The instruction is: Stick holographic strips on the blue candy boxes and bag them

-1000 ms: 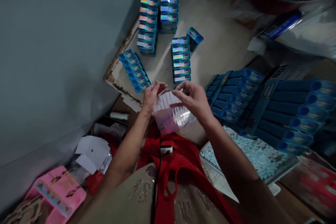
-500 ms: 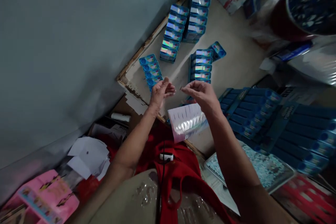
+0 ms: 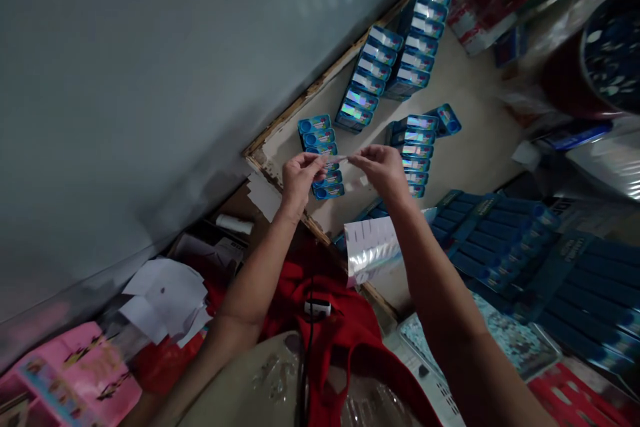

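Observation:
A thin pale strip, apparently a sticker (image 3: 339, 158), stretches between my two hands. My left hand (image 3: 300, 177) pinches one end with thumb and fingertips. At the other end, my right hand (image 3: 383, 167) is closed in a similar pinch. Just behind my left hand, a row of small blue boxes (image 3: 316, 125) lies on the table, partly covered by my fingers. Another row of blue boxes with shiny silvery labels (image 3: 419, 137) stands behind my right hand. Below my right wrist, a sheet of shiny stickers (image 3: 370, 250) rests at the table edge, partly hidden by my forearm.
Two longer rows of labelled blue boxes (image 3: 373, 67) stand along the wall. One blue box (image 3: 449, 120) lies apart. At right are stacked blue packs (image 3: 490, 233) and a tray of small pale-blue pieces (image 3: 515, 340). White papers (image 3: 163, 297) and a pink package (image 3: 83, 367) lie lower left.
My hands, apart before, have come closer, with the pale strip now spanning them. The view has shifted, so the table and boxes appear further right and lower.

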The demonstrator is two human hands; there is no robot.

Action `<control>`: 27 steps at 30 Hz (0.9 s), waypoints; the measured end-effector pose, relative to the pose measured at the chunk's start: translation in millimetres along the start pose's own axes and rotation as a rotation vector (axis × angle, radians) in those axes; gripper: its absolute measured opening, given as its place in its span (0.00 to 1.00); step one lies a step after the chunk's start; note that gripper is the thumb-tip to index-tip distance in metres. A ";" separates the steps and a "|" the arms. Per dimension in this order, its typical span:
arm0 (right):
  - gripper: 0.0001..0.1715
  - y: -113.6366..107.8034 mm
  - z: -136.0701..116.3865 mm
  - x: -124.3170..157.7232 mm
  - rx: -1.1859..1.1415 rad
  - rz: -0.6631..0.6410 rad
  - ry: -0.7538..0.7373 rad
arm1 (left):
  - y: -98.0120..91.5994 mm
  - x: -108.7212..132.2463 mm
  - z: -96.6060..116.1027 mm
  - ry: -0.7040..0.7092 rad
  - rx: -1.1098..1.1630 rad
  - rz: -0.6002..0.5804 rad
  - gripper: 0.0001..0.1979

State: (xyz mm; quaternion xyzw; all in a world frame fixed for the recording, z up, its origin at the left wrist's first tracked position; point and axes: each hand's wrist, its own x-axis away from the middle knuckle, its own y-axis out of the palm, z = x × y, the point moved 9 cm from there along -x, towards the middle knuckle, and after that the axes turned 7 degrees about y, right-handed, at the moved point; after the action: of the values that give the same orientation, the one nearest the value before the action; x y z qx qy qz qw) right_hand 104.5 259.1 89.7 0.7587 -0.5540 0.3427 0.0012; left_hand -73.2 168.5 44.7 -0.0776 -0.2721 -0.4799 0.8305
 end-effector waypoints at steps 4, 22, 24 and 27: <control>0.10 33.9 -31.1 -44.4 0.257 0.073 -0.055 | -33.0 -32.0 17.6 0.090 -0.003 0.189 0.13; 0.04 76.5 -59.3 -93.6 0.598 0.107 0.003 | -56.0 -86.1 -3.3 -0.007 0.105 0.254 0.11; 0.03 77.8 -55.3 -97.4 0.604 0.121 -0.002 | -56.1 -88.7 -9.9 -0.024 0.123 0.252 0.09; 0.05 74.1 -47.7 -104.6 0.606 0.188 -0.008 | -51.8 -94.9 -24.5 -0.073 0.190 0.222 0.07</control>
State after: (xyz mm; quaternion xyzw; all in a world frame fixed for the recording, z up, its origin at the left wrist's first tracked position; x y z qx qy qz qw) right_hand 1.6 336.6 43.7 0.6715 -0.4941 0.4878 -0.2589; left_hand -144.5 203.2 -32.7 -0.0455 -0.3362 -0.3541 0.8715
